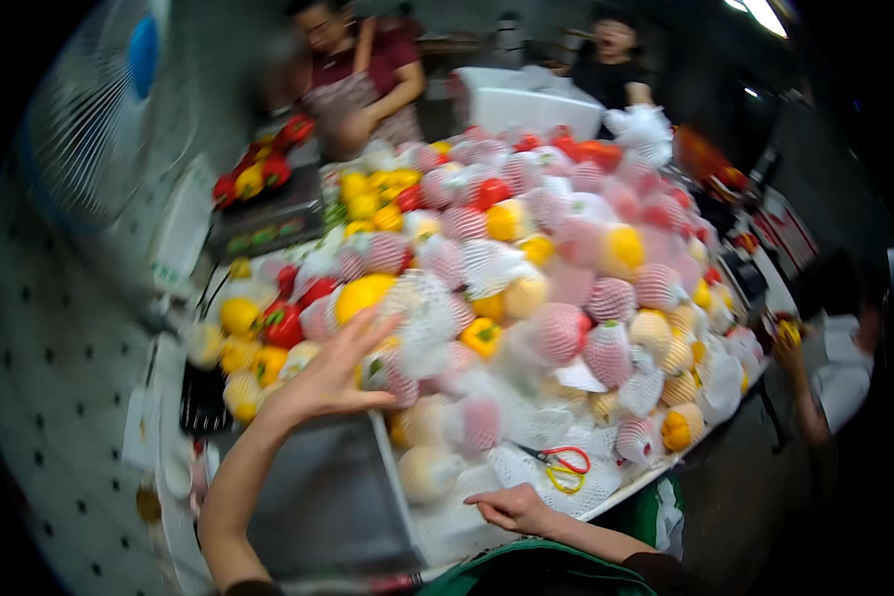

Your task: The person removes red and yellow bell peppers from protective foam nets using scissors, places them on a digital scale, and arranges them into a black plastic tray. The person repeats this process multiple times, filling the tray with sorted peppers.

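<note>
My left hand (334,370) reaches over the pile with thumb and fingers spread, nothing visibly gripped. Just beyond its fingertips is a large yellow bell pepper (363,296). A pepper in a pink foam net (400,381) lies beside the thumb; I cannot tell if they touch. Low over the table's front, my right hand (512,509) has its index finger out and the other fingers loosely curled, with nothing seen in it. Scissors with red and yellow handles (566,469) rest on white foam netting (600,484) above that hand. Blur softens much of the pile.
A dark shallow tray or box (320,492) sits below my left forearm. Another black box (268,216) bears bare red and yellow peppers. Behind the heap is a white foam box (533,112). Two people stand across; another's arm (808,395) shows right. A fan (93,112) stands left.
</note>
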### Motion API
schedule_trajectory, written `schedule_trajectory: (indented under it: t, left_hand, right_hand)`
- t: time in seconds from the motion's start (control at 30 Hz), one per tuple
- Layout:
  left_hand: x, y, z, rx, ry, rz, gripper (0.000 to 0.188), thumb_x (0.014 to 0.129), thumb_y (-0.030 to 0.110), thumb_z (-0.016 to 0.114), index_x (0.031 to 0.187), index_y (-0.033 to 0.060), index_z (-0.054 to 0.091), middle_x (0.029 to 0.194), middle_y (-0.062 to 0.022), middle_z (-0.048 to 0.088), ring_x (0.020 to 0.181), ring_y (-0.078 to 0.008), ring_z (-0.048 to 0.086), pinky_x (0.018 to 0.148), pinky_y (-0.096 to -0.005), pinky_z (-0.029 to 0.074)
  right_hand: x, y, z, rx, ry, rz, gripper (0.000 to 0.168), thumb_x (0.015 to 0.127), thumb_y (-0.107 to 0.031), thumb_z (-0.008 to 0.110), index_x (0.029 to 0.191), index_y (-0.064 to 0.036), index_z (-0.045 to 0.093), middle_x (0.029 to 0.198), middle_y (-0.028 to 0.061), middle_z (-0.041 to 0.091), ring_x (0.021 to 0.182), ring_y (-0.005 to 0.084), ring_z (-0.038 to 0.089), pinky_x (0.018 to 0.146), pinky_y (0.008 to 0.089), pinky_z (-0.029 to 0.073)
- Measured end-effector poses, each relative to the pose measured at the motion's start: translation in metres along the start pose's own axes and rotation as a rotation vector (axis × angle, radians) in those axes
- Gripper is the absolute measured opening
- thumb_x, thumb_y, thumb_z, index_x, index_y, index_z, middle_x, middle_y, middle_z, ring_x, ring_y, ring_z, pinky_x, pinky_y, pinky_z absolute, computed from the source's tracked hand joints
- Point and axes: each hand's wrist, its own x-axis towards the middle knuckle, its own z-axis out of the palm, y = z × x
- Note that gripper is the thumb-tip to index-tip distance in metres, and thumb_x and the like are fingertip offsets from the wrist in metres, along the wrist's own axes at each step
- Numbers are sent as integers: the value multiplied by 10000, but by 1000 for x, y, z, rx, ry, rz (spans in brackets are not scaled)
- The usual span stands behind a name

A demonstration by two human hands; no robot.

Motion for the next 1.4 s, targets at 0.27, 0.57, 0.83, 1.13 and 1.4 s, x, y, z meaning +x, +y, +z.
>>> schedule_trajectory:
  t: [0.27,0.57,0.83,1.13,1.4]
  left_hand:
    - [-119,-126,-41,-128,520,-793,198,828,244,625,905,71,683,803,-74,692,700,-233,669,641,-362,521]
    - [-264,-281,-42,369,259,-1840,354,840,263,587,1150,99,630,1223,-113,594,1132,-308,566,875,-451,490]
    - [-263,-296,-56,311,194,-1808,763,619,567,752,1178,67,611,1212,-108,610,1116,-262,586,895,-374,491]
    - [-283,-332,-69,198,100,-1803,885,557,525,821,1253,46,555,1283,-124,562,1167,-277,553,946,-438,449]
    - [-251,-299,-92,315,190,-1833,768,597,485,822,1188,46,604,1233,-129,596,1114,-289,589,897,-433,484]
  right_hand:
    - [-21,5,5,70,-113,230,186,825,-7,579,971,-53,683,543,46,543,478,127,570,490,247,453]
    - [-6,17,3,60,-85,276,163,856,-18,554,956,-27,682,551,54,573,488,105,587,499,234,457]
    - [0,25,3,4,-113,357,158,852,-37,562,946,-33,689,554,50,576,486,116,595,504,244,468]
    - [-1,32,8,-18,-169,380,196,881,-104,540,982,-45,697,547,28,589,489,83,577,506,231,476]
    - [-9,38,18,-45,-192,421,176,830,-43,587,975,-48,688,590,60,564,501,124,568,517,260,457]
